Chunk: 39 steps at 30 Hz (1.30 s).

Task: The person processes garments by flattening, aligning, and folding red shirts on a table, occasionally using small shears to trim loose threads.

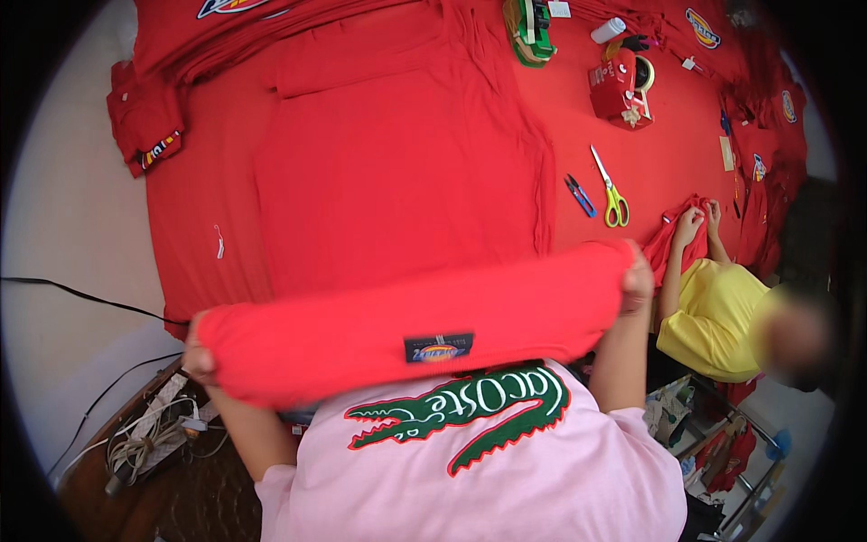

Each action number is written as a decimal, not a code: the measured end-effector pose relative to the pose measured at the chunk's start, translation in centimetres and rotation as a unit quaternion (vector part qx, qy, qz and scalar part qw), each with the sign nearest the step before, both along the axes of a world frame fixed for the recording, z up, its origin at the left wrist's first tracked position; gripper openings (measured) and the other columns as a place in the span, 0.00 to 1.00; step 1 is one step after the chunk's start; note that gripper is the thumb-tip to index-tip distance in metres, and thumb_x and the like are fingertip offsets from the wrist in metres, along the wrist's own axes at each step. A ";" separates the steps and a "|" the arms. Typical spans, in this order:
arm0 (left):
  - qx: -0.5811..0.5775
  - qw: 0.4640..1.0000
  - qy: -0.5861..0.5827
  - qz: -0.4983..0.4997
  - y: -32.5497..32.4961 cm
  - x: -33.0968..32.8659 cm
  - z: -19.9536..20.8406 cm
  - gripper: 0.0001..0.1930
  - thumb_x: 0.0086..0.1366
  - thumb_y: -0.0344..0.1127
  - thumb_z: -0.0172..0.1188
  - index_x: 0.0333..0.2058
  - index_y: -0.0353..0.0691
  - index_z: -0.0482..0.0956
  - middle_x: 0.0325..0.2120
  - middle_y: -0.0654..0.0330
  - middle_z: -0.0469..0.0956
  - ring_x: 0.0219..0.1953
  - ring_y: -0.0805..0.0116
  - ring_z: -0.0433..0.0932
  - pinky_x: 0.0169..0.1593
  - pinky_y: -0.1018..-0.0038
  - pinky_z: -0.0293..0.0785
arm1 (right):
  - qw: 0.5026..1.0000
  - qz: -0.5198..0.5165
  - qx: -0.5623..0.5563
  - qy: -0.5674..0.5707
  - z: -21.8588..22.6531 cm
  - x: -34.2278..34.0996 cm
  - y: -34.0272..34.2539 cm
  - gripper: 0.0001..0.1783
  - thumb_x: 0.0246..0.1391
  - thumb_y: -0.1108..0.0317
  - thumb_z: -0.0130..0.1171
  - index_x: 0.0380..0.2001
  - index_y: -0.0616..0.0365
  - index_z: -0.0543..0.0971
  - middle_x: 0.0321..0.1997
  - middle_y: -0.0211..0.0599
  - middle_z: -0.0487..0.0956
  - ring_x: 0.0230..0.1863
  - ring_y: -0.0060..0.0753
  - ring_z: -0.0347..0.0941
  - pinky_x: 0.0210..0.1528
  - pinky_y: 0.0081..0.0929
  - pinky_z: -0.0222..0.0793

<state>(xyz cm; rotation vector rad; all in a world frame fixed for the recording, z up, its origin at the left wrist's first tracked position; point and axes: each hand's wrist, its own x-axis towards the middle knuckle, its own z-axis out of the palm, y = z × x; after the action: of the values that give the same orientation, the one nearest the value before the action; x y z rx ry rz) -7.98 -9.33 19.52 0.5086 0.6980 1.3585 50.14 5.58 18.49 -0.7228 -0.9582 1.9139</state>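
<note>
Folded red garment stretches between left fingers and right fingers.

A red-topped table stands ahead — metal rack lower right.

I am holding the folded red garment between my left grip and right grip, and it is blocking the near side. Beyond it, the flat-spread red fabric is leaving a low path forward over the bench. Thread snips and yellow-handled scissors are lying ahead of my right grip; past them, a red tape dispenser is standing taller. A co-worker's hands are crowding the right.
</note>
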 end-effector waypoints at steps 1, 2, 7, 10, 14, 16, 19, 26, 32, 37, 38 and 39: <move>0.052 0.997 0.020 0.045 1.4 -0.2 1.3 0.37 0.56 0.45 0.65 0.57 0.17 0.76 0.52 0.36 0.83 0.53 0.41 0.84 0.59 0.48 0.81 | 0.999 0.002 0.054 0.009 1.3 0.0 2.2 0.27 0.60 0.54 0.70 0.54 0.65 0.82 0.54 0.42 0.86 0.52 0.34 0.84 0.55 0.38 0.81; 0.101 0.990 0.043 0.089 3.6 -0.2 2.9 0.35 0.63 0.47 0.59 0.59 0.20 0.75 0.55 0.37 0.81 0.55 0.41 0.83 0.60 0.49 0.80 | 0.994 0.004 0.104 0.023 2.4 0.1 4.6 0.28 0.63 0.52 0.66 0.56 0.64 0.81 0.56 0.43 0.85 0.54 0.35 0.84 0.55 0.38 0.81; 0.032 0.915 0.205 0.347 24.5 7.2 14.3 0.27 0.81 0.43 0.45 0.68 0.29 0.69 0.69 0.40 0.69 0.72 0.45 0.66 0.75 0.48 0.62 | 0.980 -0.165 0.102 -0.045 8.9 -5.4 22.1 0.27 0.74 0.54 0.54 0.64 0.65 0.76 0.62 0.42 0.81 0.65 0.41 0.77 0.69 0.39 0.71; 0.154 0.941 0.238 0.184 32.2 5.1 10.7 0.27 0.81 0.44 0.46 0.67 0.29 0.70 0.68 0.44 0.72 0.71 0.50 0.70 0.75 0.53 0.64 | 0.973 -0.080 0.208 -0.054 9.9 -12.3 26.6 0.27 0.73 0.50 0.56 0.63 0.57 0.78 0.63 0.35 0.80 0.63 0.31 0.74 0.65 0.33 0.67; 0.092 0.874 0.463 0.118 31.4 4.1 -0.1 0.24 0.78 0.45 0.54 0.64 0.36 0.77 0.66 0.55 0.76 0.70 0.62 0.71 0.73 0.63 0.64 | 0.916 -0.128 0.237 -0.297 3.9 -11.7 24.5 0.24 0.72 0.55 0.58 0.61 0.61 0.79 0.58 0.36 0.83 0.60 0.32 0.77 0.65 0.33 0.70; 0.057 0.848 0.512 0.124 25.7 3.3 -5.7 0.17 0.72 0.33 0.66 0.58 0.37 0.82 0.57 0.60 0.82 0.59 0.71 0.78 0.65 0.70 0.73 | 0.869 -0.088 0.266 -0.408 0.6 -10.5 20.5 0.24 0.69 0.58 0.63 0.61 0.60 0.80 0.60 0.35 0.82 0.63 0.31 0.76 0.68 0.31 0.69; -0.066 0.835 0.530 0.133 16.8 1.0 -13.9 0.13 0.69 0.27 0.69 0.51 0.37 0.83 0.49 0.61 0.84 0.54 0.70 0.80 0.61 0.72 0.76 | 0.832 -0.115 0.251 -0.482 -7.8 -6.0 14.1 0.25 0.63 0.62 0.70 0.60 0.60 0.81 0.58 0.38 0.84 0.61 0.29 0.77 0.65 0.30 0.71; -0.204 0.856 0.434 0.192 3.3 4.0 -18.4 0.14 0.69 0.32 0.71 0.50 0.34 0.82 0.38 0.62 0.85 0.37 0.76 0.82 0.42 0.79 0.78 | 0.807 -0.199 0.104 -0.546 -18.0 -2.3 2.9 0.15 0.65 0.67 0.71 0.47 0.64 0.79 0.35 0.26 0.76 0.36 0.18 0.69 0.41 0.21 0.70; -0.102 0.648 0.736 0.170 6.5 5.7 -17.0 0.11 0.68 0.33 0.72 0.41 0.35 0.81 0.30 0.63 0.80 0.30 0.79 0.75 0.33 0.74 0.73 | 0.833 -0.230 0.100 -0.494 -15.8 -2.9 3.4 0.14 0.69 0.65 0.68 0.31 0.58 0.75 0.27 0.16 0.66 0.28 0.13 0.55 0.30 0.17 0.54; -0.034 0.754 0.600 0.266 10.9 2.9 -13.7 0.08 0.69 0.33 0.69 0.35 0.35 0.81 0.31 0.58 0.82 0.35 0.70 0.82 0.41 0.70 0.78 | 0.838 -0.310 0.201 -0.402 -11.6 -2.0 9.0 0.14 0.68 0.65 0.68 0.30 0.56 0.76 0.26 0.14 0.63 0.27 0.10 0.54 0.29 0.17 0.52; -0.020 0.749 0.602 0.277 13.0 1.7 -12.5 0.07 0.70 0.32 0.68 0.36 0.35 0.81 0.32 0.59 0.83 0.35 0.71 0.82 0.42 0.72 0.78 | 0.836 -0.291 0.183 -0.427 -10.1 -2.0 10.9 0.12 0.68 0.65 0.68 0.31 0.56 0.77 0.27 0.15 0.64 0.27 0.10 0.55 0.29 0.18 0.52; -0.019 0.737 0.617 0.277 15.5 1.5 -10.0 0.08 0.71 0.33 0.68 0.36 0.34 0.82 0.33 0.57 0.85 0.38 0.71 0.84 0.44 0.72 0.79 | 0.833 -0.275 0.166 -0.451 -8.5 -2.2 12.9 0.11 0.68 0.64 0.69 0.32 0.55 0.79 0.27 0.16 0.65 0.28 0.10 0.56 0.28 0.18 0.52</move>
<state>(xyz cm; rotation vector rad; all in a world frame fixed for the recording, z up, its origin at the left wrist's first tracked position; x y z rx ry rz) -6.46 6.13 9.50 1.2697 2.0999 1.4147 47.97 18.49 9.95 -1.5409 -1.3881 0.8105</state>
